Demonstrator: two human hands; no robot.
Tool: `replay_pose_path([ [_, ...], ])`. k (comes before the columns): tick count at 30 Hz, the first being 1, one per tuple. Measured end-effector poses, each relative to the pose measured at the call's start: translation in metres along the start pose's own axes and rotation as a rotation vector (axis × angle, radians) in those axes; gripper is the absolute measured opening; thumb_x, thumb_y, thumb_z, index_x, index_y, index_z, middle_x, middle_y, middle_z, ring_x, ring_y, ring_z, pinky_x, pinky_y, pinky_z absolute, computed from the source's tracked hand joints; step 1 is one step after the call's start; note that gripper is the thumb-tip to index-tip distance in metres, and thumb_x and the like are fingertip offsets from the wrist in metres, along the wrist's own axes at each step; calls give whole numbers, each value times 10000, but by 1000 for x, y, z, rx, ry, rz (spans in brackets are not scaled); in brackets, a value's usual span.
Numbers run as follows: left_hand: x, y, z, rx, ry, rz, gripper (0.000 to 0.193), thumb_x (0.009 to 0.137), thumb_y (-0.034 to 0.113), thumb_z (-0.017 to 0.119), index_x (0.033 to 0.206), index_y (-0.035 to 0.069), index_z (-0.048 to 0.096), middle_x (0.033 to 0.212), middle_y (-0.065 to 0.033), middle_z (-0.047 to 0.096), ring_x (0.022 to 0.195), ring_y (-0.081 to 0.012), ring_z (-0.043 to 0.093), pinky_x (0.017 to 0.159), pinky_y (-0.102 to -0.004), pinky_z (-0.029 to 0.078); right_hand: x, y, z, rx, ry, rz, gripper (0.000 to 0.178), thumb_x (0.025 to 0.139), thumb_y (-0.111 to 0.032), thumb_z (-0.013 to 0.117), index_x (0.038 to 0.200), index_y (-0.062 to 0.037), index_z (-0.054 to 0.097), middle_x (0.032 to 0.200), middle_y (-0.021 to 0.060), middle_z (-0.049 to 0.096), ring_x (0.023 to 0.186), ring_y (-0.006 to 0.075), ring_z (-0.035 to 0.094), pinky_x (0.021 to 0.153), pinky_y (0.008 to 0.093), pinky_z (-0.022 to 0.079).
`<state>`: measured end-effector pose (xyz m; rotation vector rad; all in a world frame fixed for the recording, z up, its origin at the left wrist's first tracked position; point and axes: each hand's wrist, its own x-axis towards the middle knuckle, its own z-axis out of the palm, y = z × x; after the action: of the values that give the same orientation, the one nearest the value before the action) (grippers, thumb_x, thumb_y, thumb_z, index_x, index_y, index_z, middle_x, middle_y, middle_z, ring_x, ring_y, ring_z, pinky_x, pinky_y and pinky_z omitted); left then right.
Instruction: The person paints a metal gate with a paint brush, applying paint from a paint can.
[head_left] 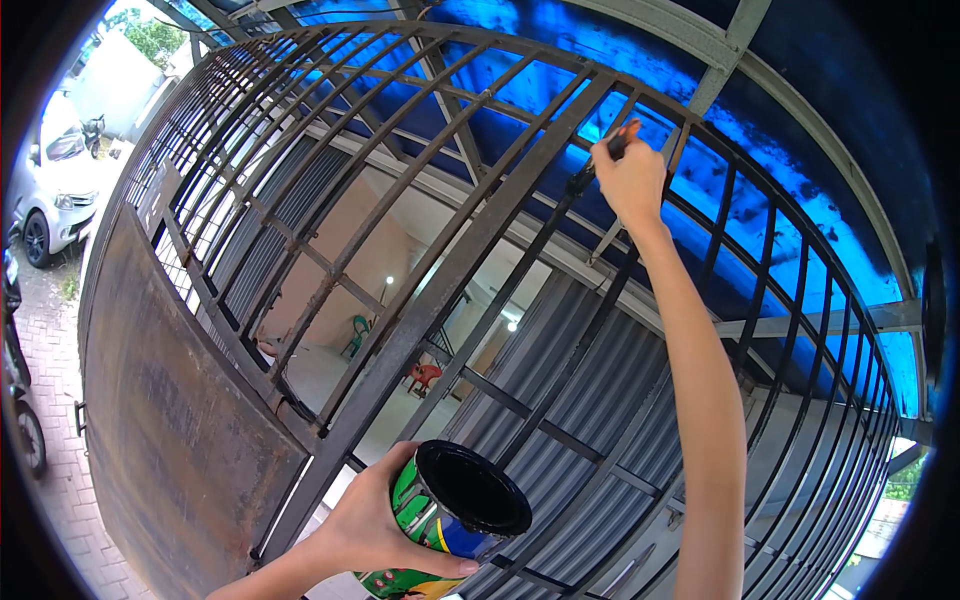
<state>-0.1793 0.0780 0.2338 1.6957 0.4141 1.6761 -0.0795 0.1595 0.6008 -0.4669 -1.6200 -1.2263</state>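
Note:
My left hand [375,515] is wrapped round a paint can [425,515] with a green, blue and yellow label. The can is open at the top and tilted a little; black paint [480,488] coats its inside and rim. High up, my right hand [632,180] grips a paintbrush [598,165] by its dark handle. The brush's black bristles lie against or very close to a bar of the metal grille [540,235]; contact cannot be made out for sure. Bars on the right look black and glossy, while several on the left are brownish and dull.
A rusty sheet-metal panel [190,400] fills the grille's lower left. Behind the bars are a grey folding shutter [560,370] and a room with a red chair [423,376]. A blue translucent roof [800,215] on metal beams hangs overhead. A white car [65,185] stands outside at left.

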Motion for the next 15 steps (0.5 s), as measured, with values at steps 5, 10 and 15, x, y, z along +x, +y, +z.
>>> replay_pose_path([
  [5,-3,2,0,-18,-2,-10,919,426,370,854,1121,-71,448,982,-147,582,910,-225,584,872,-293,409,-3,-29,-21,246,-523,139,205,730,-211,640,753,-12,597,528,89,570,453,186,579,457,301,469],
  [10,-1,2,1,10,-7,24,914,427,368,854,1117,-73,449,977,-144,583,906,-221,585,871,-292,409,12,-35,-29,144,-605,177,246,795,-273,606,720,-40,598,531,70,578,441,134,572,422,264,445],
  [15,0,4,1,-20,8,2,899,421,367,857,1098,-68,457,965,-134,582,897,-212,585,866,-282,409,17,-11,-14,47,-260,174,319,806,-305,566,613,-51,575,537,79,584,488,201,588,554,337,470],
])
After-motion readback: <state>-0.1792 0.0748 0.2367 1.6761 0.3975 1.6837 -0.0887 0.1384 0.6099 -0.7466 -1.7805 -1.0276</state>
